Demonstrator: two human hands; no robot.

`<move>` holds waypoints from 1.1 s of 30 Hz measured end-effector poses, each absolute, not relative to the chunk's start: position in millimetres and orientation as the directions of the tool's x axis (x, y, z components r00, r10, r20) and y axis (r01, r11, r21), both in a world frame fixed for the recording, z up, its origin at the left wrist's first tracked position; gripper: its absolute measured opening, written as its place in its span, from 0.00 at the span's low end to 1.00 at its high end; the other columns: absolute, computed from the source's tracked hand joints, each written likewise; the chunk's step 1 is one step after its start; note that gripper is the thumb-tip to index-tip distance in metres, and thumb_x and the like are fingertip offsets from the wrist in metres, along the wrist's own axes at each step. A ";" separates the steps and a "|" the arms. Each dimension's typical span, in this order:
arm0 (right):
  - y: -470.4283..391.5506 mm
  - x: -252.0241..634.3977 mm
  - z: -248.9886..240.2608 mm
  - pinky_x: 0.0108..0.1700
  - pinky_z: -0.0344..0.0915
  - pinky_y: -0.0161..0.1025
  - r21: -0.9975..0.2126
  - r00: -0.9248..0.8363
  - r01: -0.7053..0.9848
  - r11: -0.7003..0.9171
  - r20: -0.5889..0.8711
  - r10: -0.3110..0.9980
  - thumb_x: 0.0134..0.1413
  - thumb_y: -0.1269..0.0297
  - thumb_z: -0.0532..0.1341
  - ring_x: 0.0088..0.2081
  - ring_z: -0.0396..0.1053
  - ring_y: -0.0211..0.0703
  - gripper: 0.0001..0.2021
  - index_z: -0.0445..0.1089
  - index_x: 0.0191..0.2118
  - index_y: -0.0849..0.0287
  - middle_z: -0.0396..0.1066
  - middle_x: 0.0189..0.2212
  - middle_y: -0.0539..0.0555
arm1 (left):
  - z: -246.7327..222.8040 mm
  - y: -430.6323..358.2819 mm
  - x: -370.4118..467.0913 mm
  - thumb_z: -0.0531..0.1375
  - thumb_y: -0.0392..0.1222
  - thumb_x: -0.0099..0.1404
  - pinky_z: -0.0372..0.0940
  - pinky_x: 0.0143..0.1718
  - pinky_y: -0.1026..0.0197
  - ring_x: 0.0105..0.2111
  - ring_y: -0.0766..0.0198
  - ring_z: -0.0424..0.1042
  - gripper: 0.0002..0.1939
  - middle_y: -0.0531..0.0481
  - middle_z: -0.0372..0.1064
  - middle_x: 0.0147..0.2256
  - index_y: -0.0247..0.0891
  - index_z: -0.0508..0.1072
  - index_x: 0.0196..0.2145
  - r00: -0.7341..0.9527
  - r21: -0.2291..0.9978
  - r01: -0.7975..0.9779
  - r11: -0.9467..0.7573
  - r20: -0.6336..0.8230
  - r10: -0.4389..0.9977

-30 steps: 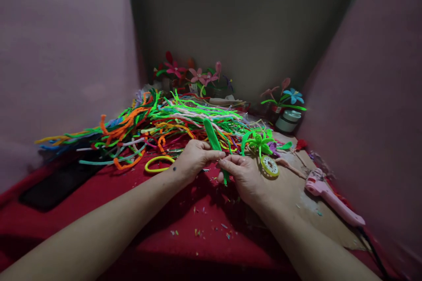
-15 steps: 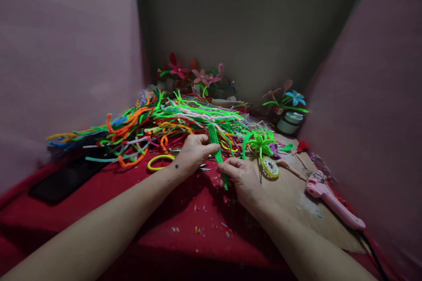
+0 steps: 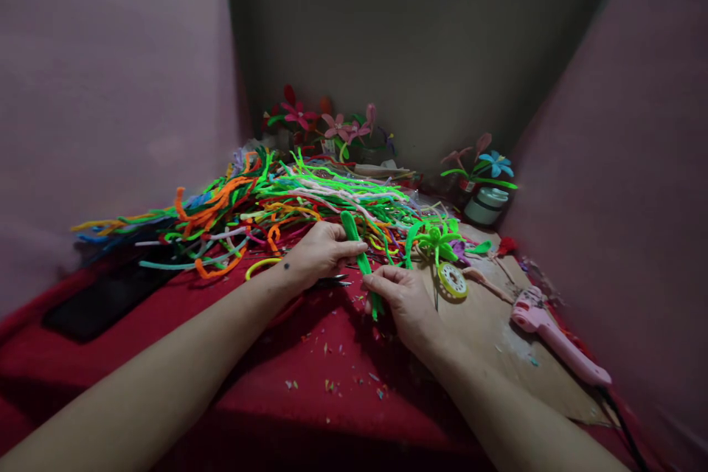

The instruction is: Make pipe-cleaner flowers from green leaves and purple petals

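A folded green pipe-cleaner strip (image 3: 362, 261) slants between my two hands, above the red cloth. My left hand (image 3: 325, 251) pinches its upper part between thumb and fingers. Lower down, my right hand (image 3: 399, 293) grips the same strip near its bottom end, which pokes out below the fingers. Yellow-handled scissors (image 3: 259, 265) lie partly hidden under my left wrist, their blades showing beside it. A big pile of coloured pipe cleaners (image 3: 343, 192) lies behind both hands. Right of my right hand is a green pipe-cleaner flower (image 3: 436, 240).
A yellow-rimmed disc (image 3: 453, 281) and a pink glue gun (image 3: 558, 339) rest on cardboard (image 3: 498, 354) at the right. A black phone (image 3: 108, 299) lies at the left. Finished flowers (image 3: 346, 127) and a lidded jar (image 3: 485, 206) stand behind. Scraps dot the red cloth (image 3: 310, 398).
My left hand and the top of the green strip have shifted slightly left. More of the scissors' yellow handle is now covered by my left arm. Both hands keep their hold.
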State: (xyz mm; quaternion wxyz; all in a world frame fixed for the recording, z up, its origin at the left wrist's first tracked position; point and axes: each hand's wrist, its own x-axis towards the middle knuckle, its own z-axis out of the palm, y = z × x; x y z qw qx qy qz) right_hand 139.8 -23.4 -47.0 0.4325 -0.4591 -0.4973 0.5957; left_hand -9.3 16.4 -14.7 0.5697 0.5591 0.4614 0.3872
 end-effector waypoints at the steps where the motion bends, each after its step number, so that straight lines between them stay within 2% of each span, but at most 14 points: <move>1: -23.1 139.8 -48.1 0.16 0.47 0.31 -0.991 -0.210 -0.061 -0.122 -0.107 0.972 0.43 0.64 0.61 0.12 0.54 0.31 0.11 0.63 0.16 0.60 0.65 0.11 0.47 | -15.8 17.0 -9.2 0.64 0.48 0.47 0.41 0.15 0.67 0.13 0.76 0.49 0.15 0.58 0.53 0.13 0.33 0.66 0.18 0.248 0.991 0.121 0.050 -0.079 0.965; 6: -22.0 138.5 -50.3 0.18 0.49 0.31 -0.993 -0.195 -0.077 -0.089 -0.073 0.978 0.41 0.65 0.62 0.13 0.53 0.30 0.11 0.62 0.15 0.60 0.60 0.10 0.44 | -19.9 20.1 -6.4 0.64 0.44 0.44 0.47 0.17 0.67 0.15 0.73 0.53 0.12 0.58 0.56 0.13 0.33 0.68 0.14 0.098 0.932 0.336 -0.137 0.110 0.989; 8: -22.0 137.8 -49.3 0.18 0.49 0.31 -0.991 -0.195 -0.094 -0.098 -0.078 0.978 0.40 0.64 0.62 0.13 0.53 0.30 0.11 0.62 0.15 0.60 0.59 0.09 0.44 | -19.3 20.6 -4.7 0.64 0.44 0.44 0.48 0.17 0.68 0.15 0.73 0.54 0.13 0.58 0.57 0.13 0.33 0.67 0.14 0.061 0.937 0.322 -0.138 0.125 0.990; 12: -22.6 136.9 -46.9 0.18 0.49 0.31 -0.990 -0.189 -0.099 -0.097 -0.077 0.979 0.39 0.63 0.63 0.13 0.53 0.29 0.12 0.61 0.15 0.60 0.59 0.10 0.44 | -18.3 22.8 -5.3 0.64 0.46 0.45 0.45 0.15 0.68 0.13 0.75 0.49 0.15 0.59 0.54 0.11 0.34 0.64 0.14 -0.004 0.967 0.237 -0.097 0.101 0.995; 19: -24.7 136.4 -47.7 0.17 0.49 0.31 -0.991 -0.209 -0.085 -0.103 -0.083 0.974 0.40 0.63 0.62 0.13 0.53 0.29 0.11 0.62 0.16 0.61 0.58 0.09 0.44 | -21.2 30.7 -13.5 0.60 0.45 0.51 0.42 0.16 0.68 0.13 0.76 0.45 0.17 0.61 0.48 0.11 0.35 0.58 0.14 -0.041 0.953 0.237 -0.188 0.203 0.978; 24: -25.5 135.3 -46.8 0.17 0.50 0.31 -0.991 -0.210 -0.098 -0.089 -0.067 0.975 0.39 0.64 0.62 0.12 0.54 0.30 0.11 0.61 0.15 0.60 0.59 0.10 0.44 | -22.5 32.4 -15.4 0.59 0.48 0.53 0.44 0.18 0.67 0.15 0.74 0.46 0.20 0.60 0.45 0.13 0.36 0.56 0.14 -0.069 0.864 0.404 -0.300 0.356 0.932; 28: -24.9 135.6 -47.3 0.16 0.48 0.30 -0.990 -0.218 -0.106 -0.097 -0.072 0.973 0.40 0.63 0.62 0.12 0.54 0.30 0.12 0.61 0.15 0.60 0.59 0.09 0.44 | -22.9 33.0 -15.3 0.58 0.46 0.54 0.45 0.20 0.66 0.17 0.73 0.48 0.19 0.59 0.45 0.14 0.35 0.57 0.13 -0.063 0.720 0.593 -0.361 0.488 0.870; 30: -24.9 136.1 -48.2 0.16 0.48 0.30 -0.990 -0.215 -0.103 -0.096 -0.072 0.974 0.40 0.63 0.62 0.12 0.54 0.29 0.12 0.62 0.15 0.61 0.59 0.08 0.44 | -23.0 33.3 -15.7 0.57 0.47 0.55 0.45 0.20 0.66 0.17 0.73 0.48 0.20 0.59 0.45 0.14 0.35 0.57 0.13 -0.061 0.694 0.616 -0.372 0.513 0.856; 33: -25.5 136.6 -48.9 0.16 0.49 0.30 -0.989 -0.213 -0.104 -0.107 -0.083 0.974 0.40 0.64 0.62 0.12 0.54 0.30 0.11 0.62 0.16 0.61 0.58 0.08 0.44 | -22.6 32.6 -16.2 0.56 0.47 0.57 0.46 0.20 0.66 0.18 0.72 0.49 0.19 0.58 0.47 0.14 0.35 0.62 0.14 -0.079 0.737 0.560 -0.378 0.502 0.861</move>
